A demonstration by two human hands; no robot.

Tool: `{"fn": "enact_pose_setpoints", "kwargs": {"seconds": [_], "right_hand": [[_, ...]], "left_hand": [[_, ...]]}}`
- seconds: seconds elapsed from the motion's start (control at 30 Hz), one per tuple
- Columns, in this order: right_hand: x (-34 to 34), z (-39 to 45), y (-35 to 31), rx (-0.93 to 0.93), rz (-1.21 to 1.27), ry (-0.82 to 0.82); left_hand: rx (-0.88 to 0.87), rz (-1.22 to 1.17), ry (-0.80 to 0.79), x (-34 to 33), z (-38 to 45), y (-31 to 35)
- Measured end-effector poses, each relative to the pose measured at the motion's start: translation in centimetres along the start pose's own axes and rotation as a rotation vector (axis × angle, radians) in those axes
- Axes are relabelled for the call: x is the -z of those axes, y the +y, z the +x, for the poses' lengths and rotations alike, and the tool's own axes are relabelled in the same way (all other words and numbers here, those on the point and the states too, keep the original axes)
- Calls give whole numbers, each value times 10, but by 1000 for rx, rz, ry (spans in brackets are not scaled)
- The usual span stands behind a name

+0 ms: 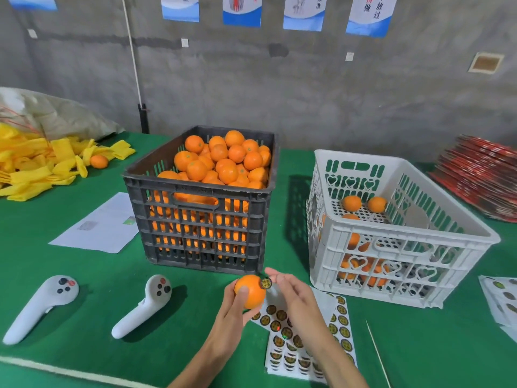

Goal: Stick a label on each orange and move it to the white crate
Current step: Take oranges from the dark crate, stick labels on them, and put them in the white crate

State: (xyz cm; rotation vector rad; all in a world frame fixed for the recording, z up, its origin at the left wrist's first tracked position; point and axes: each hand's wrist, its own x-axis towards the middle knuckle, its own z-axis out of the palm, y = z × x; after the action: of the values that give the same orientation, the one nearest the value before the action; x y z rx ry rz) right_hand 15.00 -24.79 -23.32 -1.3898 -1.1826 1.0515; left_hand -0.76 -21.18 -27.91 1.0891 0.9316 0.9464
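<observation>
My left hand (233, 312) grips an orange (249, 291) just in front of the black crate (201, 219), which is piled with oranges. My right hand (293, 295) pinches a round dark-and-gold label (266, 283) at its fingertips, right against the orange's upper right side. Beneath both hands lie sheets of the same labels (305, 343). The white crate (391, 242) stands to the right with several oranges on its floor.
Two white handheld controllers (42, 306) (145, 303) lie on the green table at the left. A paper sheet (103, 225), yellow foam sleeves (42, 166) with a loose orange (98, 161), red flat cartons (481, 177), more label sheets (500, 298) and a thin stick (377, 354) surround the crates.
</observation>
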Motion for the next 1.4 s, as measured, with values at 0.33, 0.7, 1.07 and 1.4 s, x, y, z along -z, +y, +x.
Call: {"fn": "enact_pose_setpoints", "kwargs": {"seconds": [0.33, 0.7, 1.07, 1.4], "right_hand": [[24, -6, -51, 222, 163, 157], [102, 7, -131, 431, 48, 269], [152, 20, -150, 400, 101, 382], [174, 36, -141, 347, 248, 374]], "left_hand": [[-121, -112, -29, -66, 9, 60], [-262, -239, -269, -147, 53, 145], [-303, -64, -314, -202, 94, 166], [-299, 48, -318, -210, 98, 170]]}}
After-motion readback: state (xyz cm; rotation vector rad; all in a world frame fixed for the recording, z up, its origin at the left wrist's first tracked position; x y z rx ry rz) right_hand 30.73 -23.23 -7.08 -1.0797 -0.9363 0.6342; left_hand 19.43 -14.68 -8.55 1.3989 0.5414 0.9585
